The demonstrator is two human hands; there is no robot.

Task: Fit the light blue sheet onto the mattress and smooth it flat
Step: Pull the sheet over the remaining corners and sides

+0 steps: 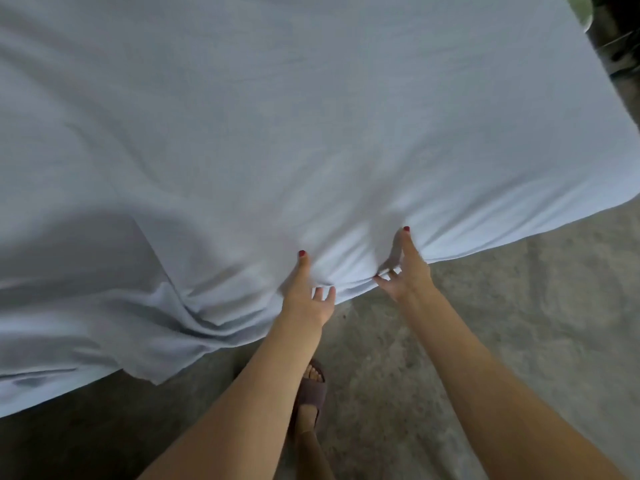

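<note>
The light blue sheet (277,116) spreads over nearly the whole upper view and hides the mattress beneath it. Its near edge hangs loose, with heavy folds bunched at the lower left. My left hand (306,292) pinches that near edge, thumb on top and fingers curled under the cloth. Close to its right, my right hand (401,271) grips the same edge the same way. A small gathered pleat runs between the two hands. Broad soft wrinkles cross the sheet's left half.
Grey concrete floor (502,323) lies under and to the right of the sheet's edge. My foot in a dark sandal (311,393) stands between my forearms. Dark objects (620,46) sit past the sheet's top right corner.
</note>
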